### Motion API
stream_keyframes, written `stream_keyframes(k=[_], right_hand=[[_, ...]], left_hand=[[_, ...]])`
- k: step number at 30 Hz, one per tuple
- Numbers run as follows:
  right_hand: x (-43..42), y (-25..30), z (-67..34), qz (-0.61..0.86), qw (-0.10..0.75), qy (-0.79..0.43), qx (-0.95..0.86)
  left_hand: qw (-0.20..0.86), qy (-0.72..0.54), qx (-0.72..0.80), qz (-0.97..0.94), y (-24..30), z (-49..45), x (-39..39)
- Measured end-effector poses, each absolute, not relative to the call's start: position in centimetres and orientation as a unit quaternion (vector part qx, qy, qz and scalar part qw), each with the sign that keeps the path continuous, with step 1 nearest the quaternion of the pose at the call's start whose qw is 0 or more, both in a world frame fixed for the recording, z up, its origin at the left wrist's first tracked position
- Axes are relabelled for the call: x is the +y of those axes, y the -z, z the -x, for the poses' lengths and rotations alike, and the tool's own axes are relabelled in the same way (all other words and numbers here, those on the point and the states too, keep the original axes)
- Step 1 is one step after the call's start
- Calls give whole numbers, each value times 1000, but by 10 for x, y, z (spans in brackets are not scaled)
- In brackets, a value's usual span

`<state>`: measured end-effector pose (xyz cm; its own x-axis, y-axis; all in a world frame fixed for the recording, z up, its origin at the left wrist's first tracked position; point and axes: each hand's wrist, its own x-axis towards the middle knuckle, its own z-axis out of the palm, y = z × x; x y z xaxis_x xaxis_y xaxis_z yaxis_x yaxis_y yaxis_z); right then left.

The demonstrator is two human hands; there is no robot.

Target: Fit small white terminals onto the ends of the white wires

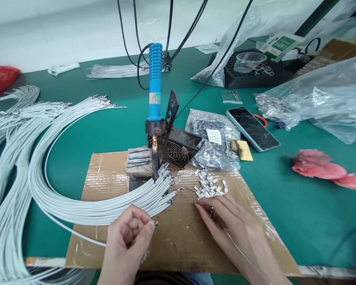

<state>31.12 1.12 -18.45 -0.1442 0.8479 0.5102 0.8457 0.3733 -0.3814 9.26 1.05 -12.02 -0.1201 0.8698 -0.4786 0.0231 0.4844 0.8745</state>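
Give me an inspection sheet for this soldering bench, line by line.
Surface: green bench top with a taped cardboard sheet at the front.
Job's things: white wires fanned toward an upright blue-handled soldering iron; pile of small metal pieces.
Clutter: phone, plastic bags, pink item, red bag.
Hands: left hand pinches one wire end; right hand fingers rest by the metal pieces.
Cables: black leads hang behind the iron.
Surroundings: white wall.
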Motion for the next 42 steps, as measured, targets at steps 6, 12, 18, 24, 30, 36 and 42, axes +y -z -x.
stream_keyframes(k=[6,12,18,24,30,36,42], right_hand=[[4,181,-299,621,422,-121,-649],[3,170,-267,596,503,-334,-529],[6,160,-246,585,545,-520,-302],[6,155,-236,561,535,-590,-227],[7,136,-220,548,487,-661,-161],[8,145,-228,525,454,-685,-220],[4,141,-224,552,490,-636,-226]], left_hand=[[549,-387,655,-346,122,-95,14],[544,-390,667,-328,119,-101,15],[541,-392,659,-346,120,-100,18],[542,-361,656,-383,129,-94,17],[531,-365,661,-385,125,-99,17],[495,-376,665,-414,142,-96,8],[469,-376,671,-435,151,-96,4]])
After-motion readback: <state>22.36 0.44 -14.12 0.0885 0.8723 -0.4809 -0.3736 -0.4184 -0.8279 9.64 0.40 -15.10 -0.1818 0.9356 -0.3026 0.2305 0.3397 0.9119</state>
